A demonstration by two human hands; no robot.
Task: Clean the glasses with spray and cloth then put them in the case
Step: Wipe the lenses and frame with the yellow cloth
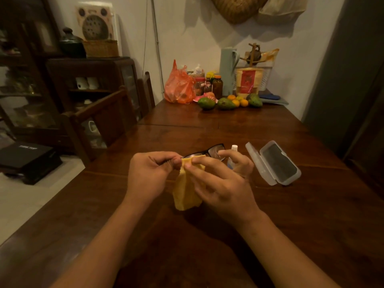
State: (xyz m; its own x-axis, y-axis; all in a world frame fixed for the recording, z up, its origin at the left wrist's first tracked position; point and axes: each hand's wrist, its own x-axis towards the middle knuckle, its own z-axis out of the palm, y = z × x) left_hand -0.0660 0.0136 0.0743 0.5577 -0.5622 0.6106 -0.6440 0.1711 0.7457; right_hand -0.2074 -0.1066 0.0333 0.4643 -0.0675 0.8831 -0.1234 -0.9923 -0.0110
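My left hand (152, 175) and my right hand (223, 183) both pinch the top edge of a yellow cloth (185, 194), which hangs down between them above the table. Black-framed glasses (212, 151) lie on the table just beyond my fingers, partly hidden by them. A small white-capped spray bottle (233, 149) stands right of the glasses, its lower part behind my right hand. An open translucent case (274, 163) with a dark lining lies to the right.
The dark wooden table (207, 125) runs away from me. At its far end sit an orange plastic bag (179, 88), jars, avocados, oranges and a paper pouch. Wooden chairs (108, 121) stand along the left side.
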